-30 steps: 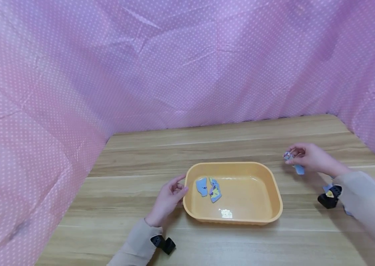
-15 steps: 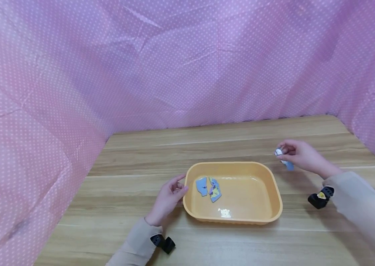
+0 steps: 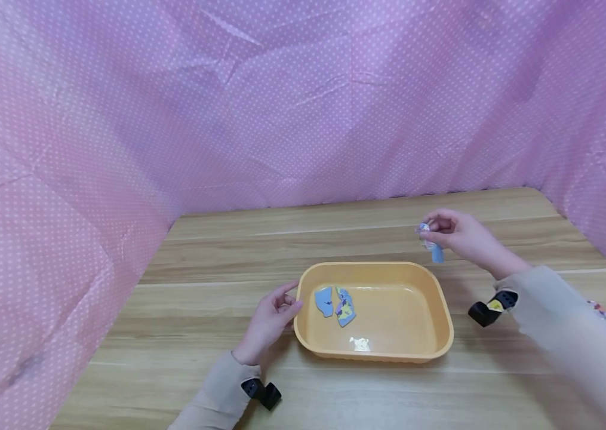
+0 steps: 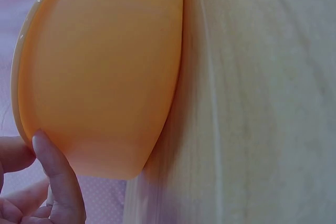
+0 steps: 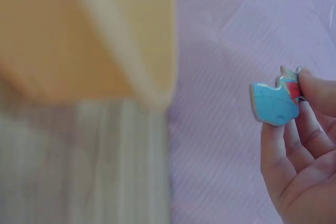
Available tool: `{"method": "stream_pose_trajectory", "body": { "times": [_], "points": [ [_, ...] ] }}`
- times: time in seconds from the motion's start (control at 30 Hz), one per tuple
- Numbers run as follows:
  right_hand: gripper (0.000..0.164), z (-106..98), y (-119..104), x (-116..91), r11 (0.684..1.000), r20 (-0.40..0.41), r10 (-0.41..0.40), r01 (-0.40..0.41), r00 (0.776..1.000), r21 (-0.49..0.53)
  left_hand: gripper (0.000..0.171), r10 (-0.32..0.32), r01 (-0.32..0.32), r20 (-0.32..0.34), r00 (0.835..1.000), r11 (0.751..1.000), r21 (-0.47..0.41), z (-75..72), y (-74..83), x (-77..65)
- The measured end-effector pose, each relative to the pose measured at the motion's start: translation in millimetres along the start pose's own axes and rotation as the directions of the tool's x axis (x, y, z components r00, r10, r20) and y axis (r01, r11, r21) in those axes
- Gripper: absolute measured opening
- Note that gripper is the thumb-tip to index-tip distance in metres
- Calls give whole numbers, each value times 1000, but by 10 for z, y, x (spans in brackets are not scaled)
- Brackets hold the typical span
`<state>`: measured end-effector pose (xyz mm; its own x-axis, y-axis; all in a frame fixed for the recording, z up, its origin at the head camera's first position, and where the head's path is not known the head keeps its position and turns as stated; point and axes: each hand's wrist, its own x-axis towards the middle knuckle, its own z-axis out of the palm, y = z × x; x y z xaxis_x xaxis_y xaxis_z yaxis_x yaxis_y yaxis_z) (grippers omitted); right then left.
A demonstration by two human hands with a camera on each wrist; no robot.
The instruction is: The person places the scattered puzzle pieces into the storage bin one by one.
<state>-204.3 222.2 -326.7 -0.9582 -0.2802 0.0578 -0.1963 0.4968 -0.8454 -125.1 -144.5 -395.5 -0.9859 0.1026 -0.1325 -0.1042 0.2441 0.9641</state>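
Note:
A shallow yellow-orange plastic tray stands on the wooden table. My left hand pinches its left rim between thumb and fingers, seen close up on the orange wall in the left wrist view. Two flat puzzle pieces lie inside at the left: a mostly blue piece and a blue, yellow and purple piece. My right hand is raised behind the tray's back right corner. It pinches a puzzle piece, light blue with a red patch; fingers and thumb cover part of it.
More colourful puzzle pieces lie on the table at far right, partly behind the right sleeve. Pink dotted cloth hangs behind the table and along both sides. Each wrist wears a black camera.
My right hand has moved left and away from me with the puzzle piece, nearer the tray. Pieces at far right have come out from behind the sleeve. The left hand keeps its hold.

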Motion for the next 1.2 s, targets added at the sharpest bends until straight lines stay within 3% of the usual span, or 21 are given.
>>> {"method": "stream_pose_trajectory", "body": {
  "times": [0.2,0.57,0.97,1.07,1.2],
  "points": [
    [27,134,-181,105,987,16,-62,59,998,149,47,-3,3,13,1000,1000,1,-5,-15,8],
    [21,512,-316,282,944,-5,-116,112,993,309,47,-1,1,-3,1000,1000,-13,-19,-13,22],
    [21,822,-241,307,929,36,-86,67,996,363,47,-13,13,-6,1000,1000,-16,-8,-18,16],
    [19,888,-197,317,943,78,-101,70,992,325,47,-13,13,-5,1000,1000,-14,-8,-16,23],
    [19,959,-169,307,976,172,-135,101,976,192,47,-24,24,-1,1000,1000,-16,-12,-27,33]
  ]
}}
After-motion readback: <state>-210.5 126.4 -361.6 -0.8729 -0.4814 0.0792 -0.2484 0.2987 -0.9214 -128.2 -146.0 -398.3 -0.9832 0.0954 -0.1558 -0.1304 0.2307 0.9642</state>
